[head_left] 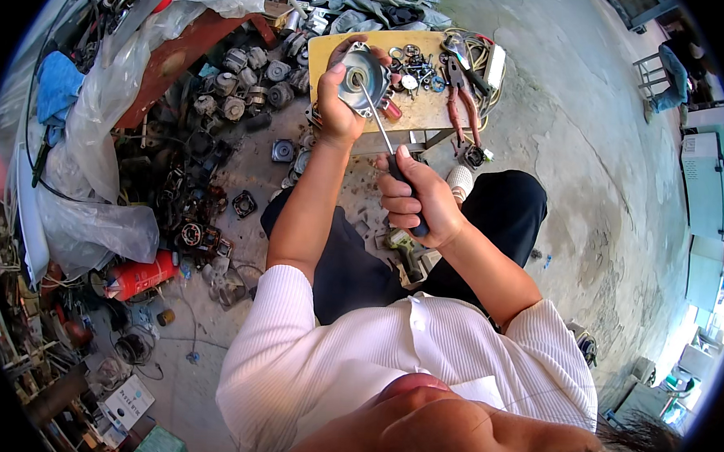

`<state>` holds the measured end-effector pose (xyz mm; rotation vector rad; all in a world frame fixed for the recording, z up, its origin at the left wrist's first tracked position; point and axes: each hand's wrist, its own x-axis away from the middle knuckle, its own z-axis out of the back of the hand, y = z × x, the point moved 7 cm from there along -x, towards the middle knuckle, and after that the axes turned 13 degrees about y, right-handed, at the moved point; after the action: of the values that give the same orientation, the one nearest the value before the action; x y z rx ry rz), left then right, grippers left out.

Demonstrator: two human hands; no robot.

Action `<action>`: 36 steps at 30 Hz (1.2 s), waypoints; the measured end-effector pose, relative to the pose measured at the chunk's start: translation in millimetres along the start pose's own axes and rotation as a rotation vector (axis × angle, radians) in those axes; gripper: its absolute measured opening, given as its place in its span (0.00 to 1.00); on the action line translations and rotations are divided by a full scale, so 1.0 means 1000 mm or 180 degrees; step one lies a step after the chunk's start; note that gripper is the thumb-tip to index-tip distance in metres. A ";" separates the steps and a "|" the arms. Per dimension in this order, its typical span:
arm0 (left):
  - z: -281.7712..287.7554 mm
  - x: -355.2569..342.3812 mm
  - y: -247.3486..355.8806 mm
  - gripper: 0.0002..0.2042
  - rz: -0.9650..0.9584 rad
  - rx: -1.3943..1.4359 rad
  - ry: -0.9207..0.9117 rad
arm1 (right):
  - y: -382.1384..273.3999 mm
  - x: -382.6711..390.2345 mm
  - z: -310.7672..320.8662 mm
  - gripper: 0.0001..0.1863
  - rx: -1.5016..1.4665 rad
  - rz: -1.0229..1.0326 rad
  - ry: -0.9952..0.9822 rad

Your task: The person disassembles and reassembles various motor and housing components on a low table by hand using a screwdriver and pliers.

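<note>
My left hand (339,110) grips a round, shallow metal motor cover (373,69) by its rim, its hollow side tilted up above the low table. In my right hand (429,201) is a screwdriver (379,122) with a dark handle. Its long shaft points up and left, and its tip meets the hub in the middle of the cover. Whether the tip presses into the hub or only rests on it I cannot tell. Past the cover, several screws, washers and small parts (420,72) lie on the yellow tabletop (423,115).
Red-handled pliers (468,109) lie over the table's right side, beside a white power strip (495,65) and cables. A green power tool (407,254) is on the floor between my legs. Motor parts (243,81) heap at the left, near plastic sheeting (96,147) and a red cylinder (142,275).
</note>
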<state>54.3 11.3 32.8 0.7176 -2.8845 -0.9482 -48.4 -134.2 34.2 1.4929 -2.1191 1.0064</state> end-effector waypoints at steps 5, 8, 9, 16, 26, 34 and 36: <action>0.007 -0.002 -0.019 0.25 0.0015 -0.0154 0.0321 | -0.005 -0.004 0.010 0.18 0.0836 0.0514 0.0490; 0.008 -0.004 -0.025 0.25 -0.0095 -0.0382 0.0355 | -0.005 -0.010 0.022 0.18 0.1250 0.0886 0.0614; 0.009 -0.004 -0.029 0.24 -0.0031 -0.0384 0.0424 | -0.007 -0.010 0.025 0.19 0.1289 0.0957 0.0670; 0.006 -0.007 -0.035 0.25 -0.0360 -0.1188 0.0268 | -0.022 -0.006 0.039 0.18 0.1938 0.1155 0.0992; 0.021 -0.012 -0.029 0.24 0.0245 -0.0493 0.0694 | -0.062 0.015 0.038 0.20 0.3861 0.2307 0.1256; 0.021 -0.011 -0.021 0.27 0.1045 0.0551 0.0536 | -0.051 0.016 0.031 0.20 0.1739 0.0992 0.0695; 0.016 -0.009 -0.020 0.28 0.1128 0.0682 0.0444 | -0.047 0.012 0.032 0.20 0.1347 0.0668 0.0420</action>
<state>68.1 9.9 9.8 0.2483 -2.8748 -0.5329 -6.4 -174.2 36.7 1.3462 -2.0868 1.6661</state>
